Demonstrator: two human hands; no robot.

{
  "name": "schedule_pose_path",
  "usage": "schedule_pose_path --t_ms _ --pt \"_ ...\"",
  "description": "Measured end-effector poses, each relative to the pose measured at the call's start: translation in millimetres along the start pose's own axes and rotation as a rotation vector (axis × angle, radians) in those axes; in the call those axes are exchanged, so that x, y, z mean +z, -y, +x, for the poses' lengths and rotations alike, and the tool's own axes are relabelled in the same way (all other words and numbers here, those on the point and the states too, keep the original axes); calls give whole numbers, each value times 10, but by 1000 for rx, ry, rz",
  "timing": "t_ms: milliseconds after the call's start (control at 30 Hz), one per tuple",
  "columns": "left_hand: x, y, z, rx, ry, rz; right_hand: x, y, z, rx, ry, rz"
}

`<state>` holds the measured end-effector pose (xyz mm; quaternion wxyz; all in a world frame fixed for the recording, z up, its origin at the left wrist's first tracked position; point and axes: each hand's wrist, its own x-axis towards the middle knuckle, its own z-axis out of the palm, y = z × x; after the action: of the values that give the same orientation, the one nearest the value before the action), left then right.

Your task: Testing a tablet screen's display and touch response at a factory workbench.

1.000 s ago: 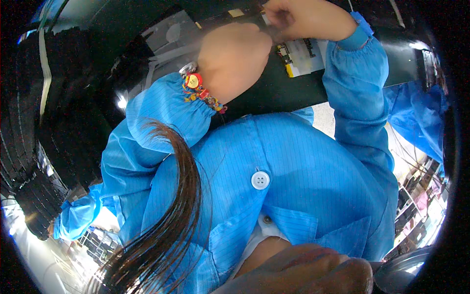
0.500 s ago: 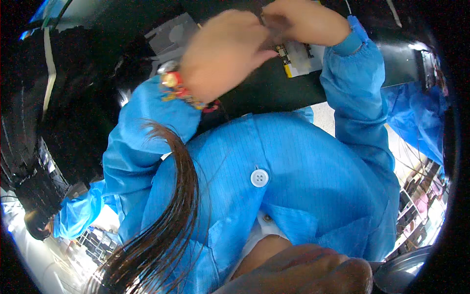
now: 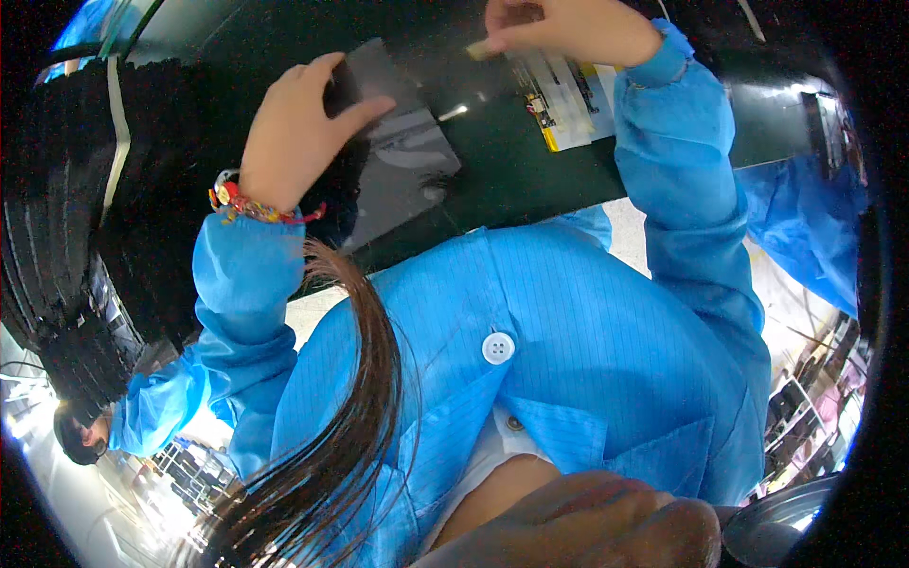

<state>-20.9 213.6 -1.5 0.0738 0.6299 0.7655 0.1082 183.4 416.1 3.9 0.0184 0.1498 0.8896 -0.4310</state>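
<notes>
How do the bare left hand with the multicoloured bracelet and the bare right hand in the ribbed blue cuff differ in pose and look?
The left hand is open, thumb spread from fingers; the right hand pinches a small pale-yellow piece.
The left hand has a multicoloured bracelet at its wrist; the right hand shows none, only the cuff.
Both reach from blue sleeves.

From here I see a smooth, faintly glossy table [image 3: 502,185], a sheet [image 3: 407,156] that may be clear plastic, a matt cloth jacket [image 3: 597,312] and a smooth, shiny button [image 3: 498,348].
</notes>
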Motion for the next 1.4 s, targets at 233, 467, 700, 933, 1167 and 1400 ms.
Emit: schedule_pose_path --t_ms 233,467,700,933,1167,1400 --pt "116 -343 205 361 -166 -46 -18 -96 6 54 259 96" --pt "473 -885 421 285 -44 -41 -226 113 13 102 318 92" --pt "453 -739 341 335 -39 -18 -129 -231 33 98 201 304" --pt "554 -681 325 398 -114 -57 -109 -259 54 147 233 385" --pt "599 -665 354 379 -70 6 -108 -273 59 154 236 421" --pt "591 -709 354 357 -26 27 -88 -247 33 191 205 394"
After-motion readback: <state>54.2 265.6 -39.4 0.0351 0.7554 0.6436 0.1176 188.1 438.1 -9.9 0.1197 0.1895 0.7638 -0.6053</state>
